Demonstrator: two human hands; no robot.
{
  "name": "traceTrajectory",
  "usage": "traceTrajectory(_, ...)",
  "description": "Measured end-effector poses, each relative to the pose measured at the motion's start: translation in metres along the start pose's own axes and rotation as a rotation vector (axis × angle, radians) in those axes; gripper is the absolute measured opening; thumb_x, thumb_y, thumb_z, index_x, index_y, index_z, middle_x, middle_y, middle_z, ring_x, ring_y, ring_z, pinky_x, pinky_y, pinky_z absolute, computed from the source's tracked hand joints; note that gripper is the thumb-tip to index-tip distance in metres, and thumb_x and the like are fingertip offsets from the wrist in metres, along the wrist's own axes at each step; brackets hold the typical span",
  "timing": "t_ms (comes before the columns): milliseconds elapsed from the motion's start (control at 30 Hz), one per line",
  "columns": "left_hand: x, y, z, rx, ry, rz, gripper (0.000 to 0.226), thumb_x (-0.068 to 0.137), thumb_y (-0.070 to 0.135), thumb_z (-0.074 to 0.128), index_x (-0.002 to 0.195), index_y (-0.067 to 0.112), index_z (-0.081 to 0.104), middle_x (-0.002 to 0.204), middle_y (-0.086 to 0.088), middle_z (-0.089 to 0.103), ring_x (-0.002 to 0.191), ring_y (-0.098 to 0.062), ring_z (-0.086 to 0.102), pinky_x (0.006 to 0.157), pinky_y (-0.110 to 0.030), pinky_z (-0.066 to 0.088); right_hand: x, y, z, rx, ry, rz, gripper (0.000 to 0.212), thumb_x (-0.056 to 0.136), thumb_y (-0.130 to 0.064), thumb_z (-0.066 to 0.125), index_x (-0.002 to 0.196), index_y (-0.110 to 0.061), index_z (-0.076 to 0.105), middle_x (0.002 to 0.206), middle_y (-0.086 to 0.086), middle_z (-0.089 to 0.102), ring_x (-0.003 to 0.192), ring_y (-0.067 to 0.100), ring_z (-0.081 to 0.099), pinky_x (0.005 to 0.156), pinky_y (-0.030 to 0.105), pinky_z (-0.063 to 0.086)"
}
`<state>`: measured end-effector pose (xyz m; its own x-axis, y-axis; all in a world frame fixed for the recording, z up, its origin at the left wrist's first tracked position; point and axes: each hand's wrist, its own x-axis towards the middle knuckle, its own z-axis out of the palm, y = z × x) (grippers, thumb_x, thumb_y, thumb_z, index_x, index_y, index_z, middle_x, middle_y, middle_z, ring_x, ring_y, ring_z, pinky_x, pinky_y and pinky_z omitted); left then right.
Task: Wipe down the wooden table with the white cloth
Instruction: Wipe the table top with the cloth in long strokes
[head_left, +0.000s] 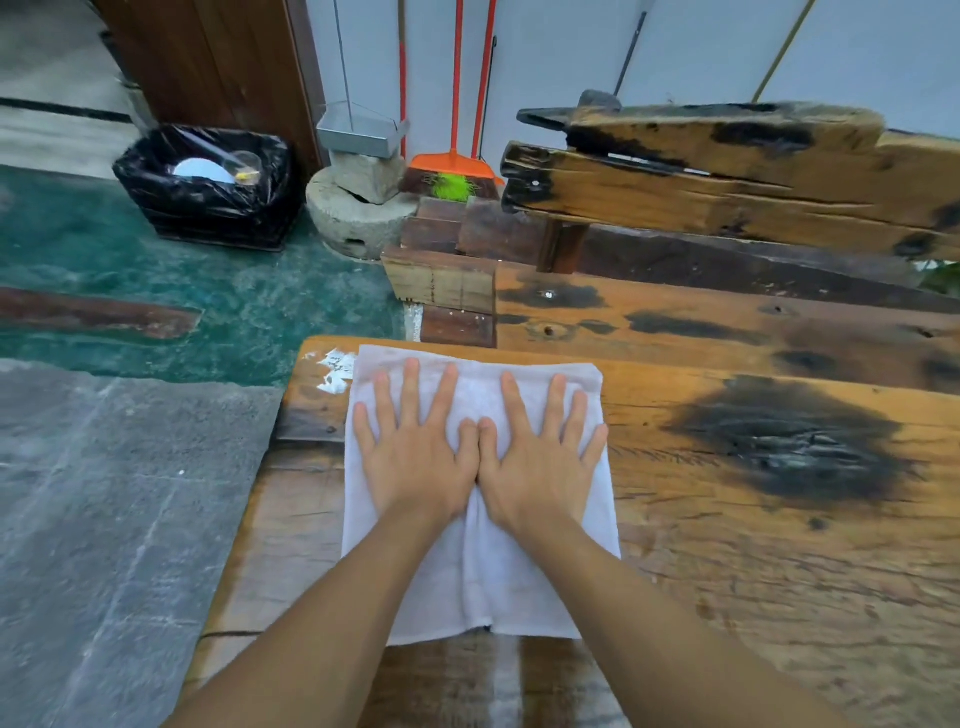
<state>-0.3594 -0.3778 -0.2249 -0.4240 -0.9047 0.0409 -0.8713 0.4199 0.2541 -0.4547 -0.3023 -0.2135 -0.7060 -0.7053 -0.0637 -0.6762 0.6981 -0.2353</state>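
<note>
- White cloth (483, 582), a rectangular towel-like piece, lies spread flat on the near left corner of the worn wooden table (727, 545), which has orange-brown planks and large black scorch-like patches.
- Our left hand (415, 457) lies palm down on the cloth's far half, fingers straight and spread; it grasps nothing and only presses on the fabric.
- Our right hand (540, 457) lies beside it in the same way, flat, fingers fanned, holding nothing.
- Both thumbs meet at the middle of the cloth, touching each other.
- Our bare forearms reach in from the bottom edge of the view.
- Flaked white paint (335, 371) marks the table's corner just left of the cloth.
- Beyond the table stands a rough wooden bench (727, 322) with a charred plank backrest.
- To the far left, a black bin lined with a black plastic bag (208, 187) sits on the green floor; it holds a white plate-like item and a clear cup.
- Next to it sits a round grey stone block (358, 218) with a metal dustpan (361, 132) on top.
- An orange broom with green bristles (452, 174) leans against the pale wall.
- Grey stone paving (104, 519) fills the ground on our left.
</note>
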Motion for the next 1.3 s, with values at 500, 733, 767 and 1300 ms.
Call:
traceTrajectory(500, 0.049, 0.013, -0.005, 0.027, -0.014, -0.050, 0.063, 0.096, 0.060, 0.018, 0.157, 0.046, 0.007, 0.169, 0.003, -0.003, 0.155, -0.027, -0.013, 0.123, -0.055, -0.008, 0.068, -0.007, -0.002, -0.044, 0.039, -0.090, 0.064, 0.095, -0.069, 0.013, 0.156, -0.050, 0.013, 0.170, 0.008, 0.007, 0.156, 0.033, -0.005, 0.120, 0.060, -0.009)
traceTrajectory(733, -0.011, 0.011, -0.010, 0.023, -0.077, 0.014, 0.062, 0.097, 0.062, 0.017, 0.156, 0.048, 0.002, 0.169, 0.006, -0.008, 0.155, -0.025, -0.014, 0.124, -0.051, -0.007, 0.006, 0.024, -0.006, -0.040, 0.012, -0.120, 0.063, 0.097, -0.069, 0.014, 0.157, -0.051, 0.005, 0.171, 0.002, -0.008, 0.156, 0.026, -0.010, 0.124, 0.052, -0.008)
traceTrajectory(767, -0.026, 0.010, -0.011, 0.032, -0.076, 0.020, 0.063, 0.097, 0.062, 0.017, 0.156, 0.048, 0.001, 0.169, 0.006, -0.008, 0.155, -0.025, -0.013, 0.124, -0.051, -0.006, -0.009, 0.030, -0.007, -0.037, 0.009, -0.126, 0.064, 0.097, -0.070, 0.014, 0.157, -0.051, 0.005, 0.171, 0.002, -0.008, 0.156, 0.025, -0.011, 0.125, 0.051, -0.008)
traceTrajectory(1300, -0.368, 0.004, -0.027, 0.026, -0.192, 0.060, 0.070, 0.093, 0.069, 0.016, 0.157, 0.046, 0.001, 0.169, 0.004, -0.008, 0.155, -0.027, -0.014, 0.124, -0.053, -0.004, -0.349, 0.140, -0.016, 0.005, -0.111, -0.046, 0.063, 0.099, -0.067, 0.016, 0.157, -0.049, 0.001, 0.170, -0.002, -0.013, 0.155, 0.021, -0.015, 0.125, 0.048, -0.008)
